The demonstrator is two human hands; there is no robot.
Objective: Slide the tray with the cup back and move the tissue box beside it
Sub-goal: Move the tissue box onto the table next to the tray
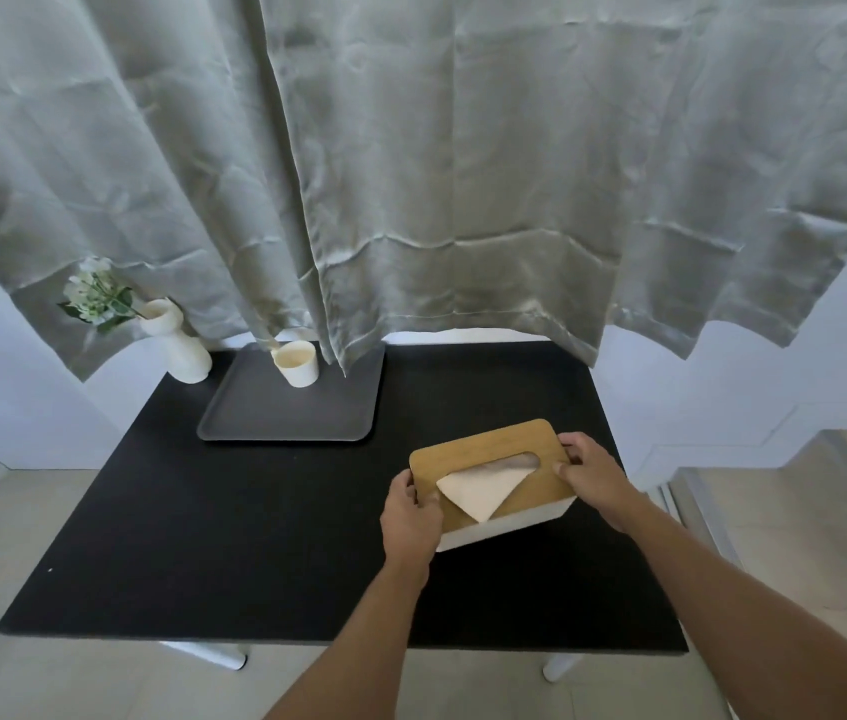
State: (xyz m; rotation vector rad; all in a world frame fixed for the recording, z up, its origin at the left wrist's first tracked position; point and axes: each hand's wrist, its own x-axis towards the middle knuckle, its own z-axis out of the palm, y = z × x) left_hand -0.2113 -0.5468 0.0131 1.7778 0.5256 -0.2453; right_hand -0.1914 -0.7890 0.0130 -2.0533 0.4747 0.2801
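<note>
A white tissue box with a wooden lid and a tissue sticking out sits on the black table, right of centre. My left hand grips its near-left end and my right hand grips its far-right end. The dark grey tray lies at the back left of the table, with a cream cup standing near its far edge. The tray is apart from the box, to its far left.
A white vase with white flowers stands at the table's back left corner, beside the tray. A grey-green curtain hangs behind and drapes over the tray's far edge. The black table has bare surface at the front and back right.
</note>
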